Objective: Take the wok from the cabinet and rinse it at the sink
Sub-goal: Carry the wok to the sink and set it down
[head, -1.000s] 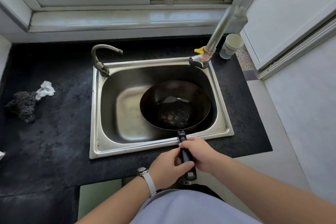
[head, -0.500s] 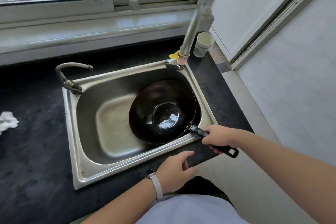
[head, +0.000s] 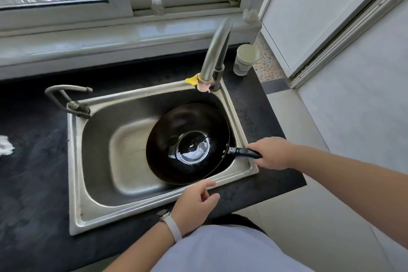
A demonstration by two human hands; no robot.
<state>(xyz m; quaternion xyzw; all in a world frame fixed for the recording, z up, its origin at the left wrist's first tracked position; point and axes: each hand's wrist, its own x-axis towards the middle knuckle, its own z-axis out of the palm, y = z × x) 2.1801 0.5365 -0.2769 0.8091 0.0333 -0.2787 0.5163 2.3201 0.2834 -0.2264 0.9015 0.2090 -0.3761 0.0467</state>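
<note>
— Well, where's that round black steel wok [head: 187,143]?
— Down in the stainless steel sink [head: 92,161], right side, wet inside.
— And both hands?
— Right hand [head: 270,153] clenched round its black handle [head: 245,152]; left hand [head: 195,203] loose, empty, over the dark worktop [head: 33,183].

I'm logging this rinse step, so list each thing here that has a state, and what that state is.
wok: upright in the sink, shallow water pooled in its bottom
sink: basin holds only the wok
tall faucet: no stream visible
small tap: no stream visible
right hand: closed around the wok handle
left hand: open, empty, over the sink's front rim
paper cup: upright on the counter, contents unclear
</note>
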